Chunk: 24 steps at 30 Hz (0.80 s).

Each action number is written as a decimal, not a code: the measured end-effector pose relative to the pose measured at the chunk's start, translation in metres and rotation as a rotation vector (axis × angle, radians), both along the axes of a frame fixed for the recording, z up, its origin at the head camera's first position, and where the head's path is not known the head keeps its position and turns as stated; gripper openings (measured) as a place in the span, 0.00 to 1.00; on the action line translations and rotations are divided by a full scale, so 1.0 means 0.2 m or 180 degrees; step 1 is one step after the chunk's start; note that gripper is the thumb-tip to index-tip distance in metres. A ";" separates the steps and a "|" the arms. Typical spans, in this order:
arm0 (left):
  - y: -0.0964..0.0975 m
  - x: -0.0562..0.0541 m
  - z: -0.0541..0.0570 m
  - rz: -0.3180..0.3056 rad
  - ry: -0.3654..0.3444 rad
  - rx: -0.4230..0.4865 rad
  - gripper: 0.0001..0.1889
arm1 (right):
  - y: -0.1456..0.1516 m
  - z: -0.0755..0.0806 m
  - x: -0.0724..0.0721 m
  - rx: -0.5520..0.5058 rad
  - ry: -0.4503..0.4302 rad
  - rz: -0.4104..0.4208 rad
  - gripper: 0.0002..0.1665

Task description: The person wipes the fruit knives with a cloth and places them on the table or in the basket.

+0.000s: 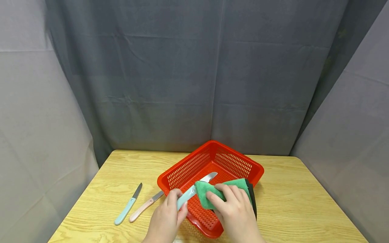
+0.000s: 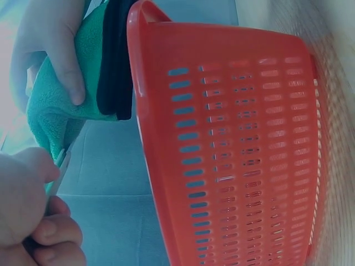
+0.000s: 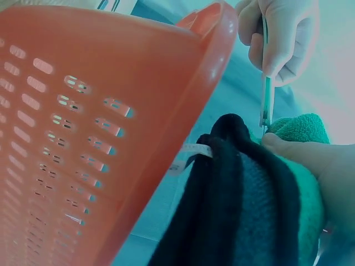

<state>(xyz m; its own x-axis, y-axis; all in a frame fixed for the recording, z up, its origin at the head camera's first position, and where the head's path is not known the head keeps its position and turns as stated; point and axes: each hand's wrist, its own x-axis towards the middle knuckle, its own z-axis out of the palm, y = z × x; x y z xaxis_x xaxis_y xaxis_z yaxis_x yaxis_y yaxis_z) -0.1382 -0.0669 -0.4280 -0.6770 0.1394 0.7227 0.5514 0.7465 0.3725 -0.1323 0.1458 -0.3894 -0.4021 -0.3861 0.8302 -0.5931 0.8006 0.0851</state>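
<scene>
Holding the blue knife over the basket, your left hand had fingers closed round it | your right hand pinched green cloth against the blade | pink knife lay left

Your left hand comes up from the lower edge of the head view with its back turned upward, the thumb on the inner side and the fingers curled in a firm grip, as the left wrist view shows close up. Your right hand sits beside it, a little farther forward, back also upward, knuckles bent and fingertips pressing down and toward the left in a grasp. Both of your hands are bare and angle inward toward each other, near but not touching.
</scene>
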 end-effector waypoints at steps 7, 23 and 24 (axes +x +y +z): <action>0.00 0.00 0.00 -0.0031 -0.0004 -0.0006 0.18 | 0.02 0.00 -0.02 -0.0037 0.0031 -0.0105 0.35; 0.00 -0.01 -0.01 -0.0049 -0.0241 -0.0013 0.16 | 0.07 -0.01 -0.06 -0.0224 -0.0207 -0.0307 0.36; 0.00 -0.01 -0.01 -0.0044 -0.0243 -0.0012 0.16 | 0.08 -0.01 -0.07 -0.0232 -0.0211 -0.0323 0.36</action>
<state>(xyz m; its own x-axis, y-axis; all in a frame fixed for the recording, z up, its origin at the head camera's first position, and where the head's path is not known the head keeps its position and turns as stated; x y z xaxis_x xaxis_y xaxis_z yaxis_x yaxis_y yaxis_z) -0.1408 -0.0669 -0.4306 -0.7282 0.1517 0.6684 0.5316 0.7405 0.4112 -0.1457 0.1613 -0.3910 -0.4910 -0.2803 0.8248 -0.5112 0.8594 -0.0122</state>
